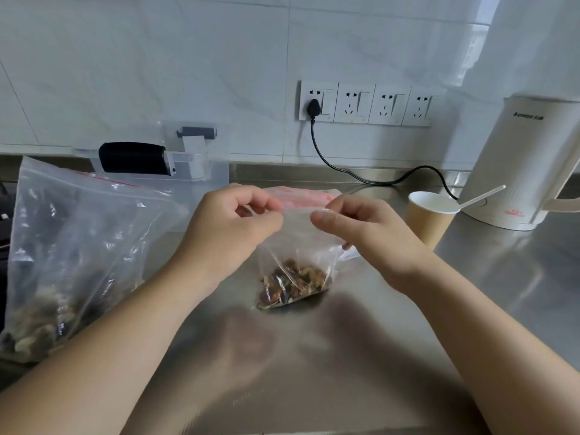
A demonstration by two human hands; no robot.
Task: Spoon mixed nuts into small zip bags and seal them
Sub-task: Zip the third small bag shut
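- Small bag (296,246) at centre of counter (408,356), held upright by its top, bottom resting on the steel or just above it; cannot tell which.
- Nuts (293,282) heaped in the bottom corner, filling only a small part of the bag.
- Left hand (232,221) at the bag's top left corner, thumb and fingers (251,199) closed in a pinch on the zip strip.
- Right hand (361,224) at the top right, thumb and forefinger likewise pinching the strip; remaining fingers curled loosely underneath.
- Between the two pinches, the top edge stretched taut and level; whether the zip is already pressed shut along its length is too blurred to tell.
- Step in hand, as a judgement: sealing, filling of this bag seemingly done.
- Next move likely calls for sliding the pinch along the strip from one end to the other, pressing both tracks together, bag kept upright to stop nuts reaching the zip.
- Just behind the hands, a pinkish stack, probably spare bags (309,196), lying flat.
- To the left, big bag (72,246) of nuts, slumped open-topped on the counter.
- To the right, paper cup (431,219) with a white spoon (480,196) propped in it, near but apart from the right hand.
- Further right, kettle (527,164), cord running to the wall sockets (367,103).
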